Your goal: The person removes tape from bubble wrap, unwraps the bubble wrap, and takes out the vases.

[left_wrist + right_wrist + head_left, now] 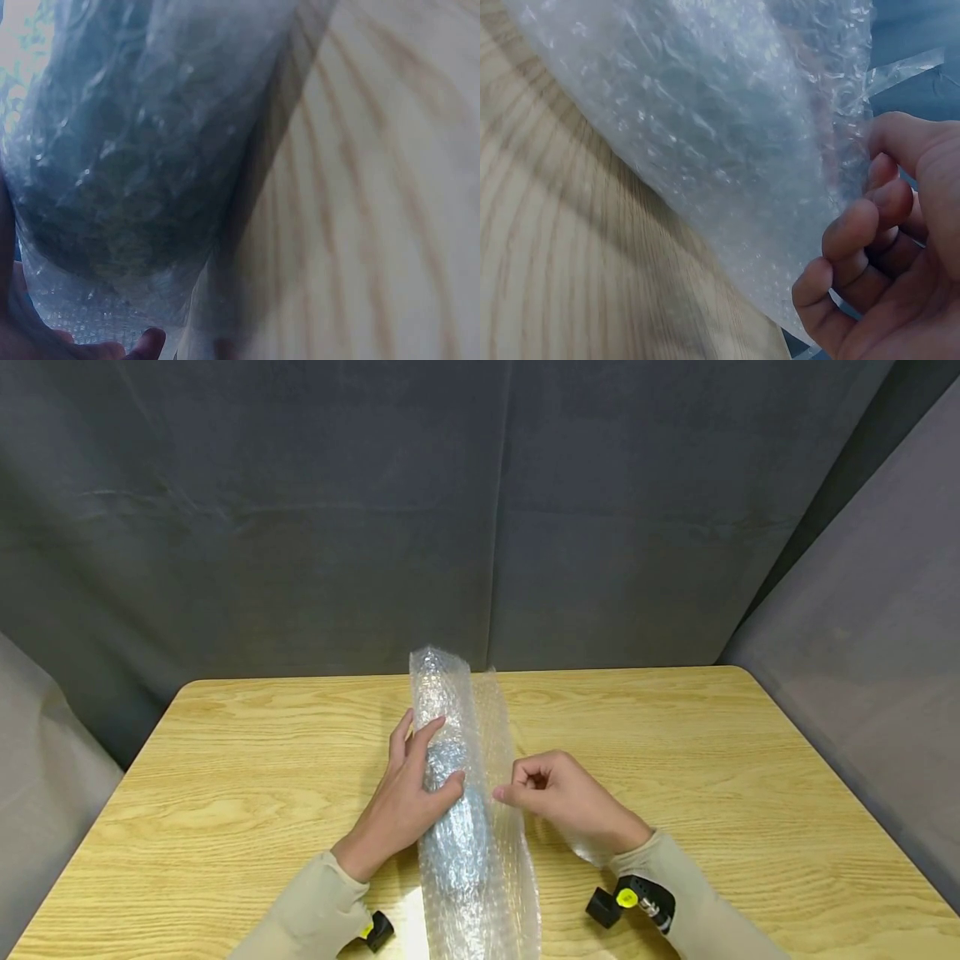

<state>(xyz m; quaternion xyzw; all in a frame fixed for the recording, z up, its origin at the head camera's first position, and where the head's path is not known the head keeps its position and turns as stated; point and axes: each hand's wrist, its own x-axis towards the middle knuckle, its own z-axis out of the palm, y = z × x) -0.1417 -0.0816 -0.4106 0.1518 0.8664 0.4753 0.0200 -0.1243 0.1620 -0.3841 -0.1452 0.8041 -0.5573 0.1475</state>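
Observation:
A long roll of clear bubble wrap (453,835) lies lengthwise toward me, around a bluish object whose kind the layers hide. My left hand (408,789) rests on the roll from the left, fingers spread and thumb across its top. Along the roll's right side runs a loose flap (506,860) of the same wrap. With thumb and bent forefinger, my right hand (566,793) pinches the edge of that flap. The right wrist view shows its other fingers (851,232) loosely curled beside the wrap.
The wood-grain table (247,793) reaches back to a dark grey curtain (337,527). A clear strip (907,71) sticks out from the wrap's edge in the right wrist view. Black wrist cameras (603,907) sit by both sleeves, close over the tabletop.

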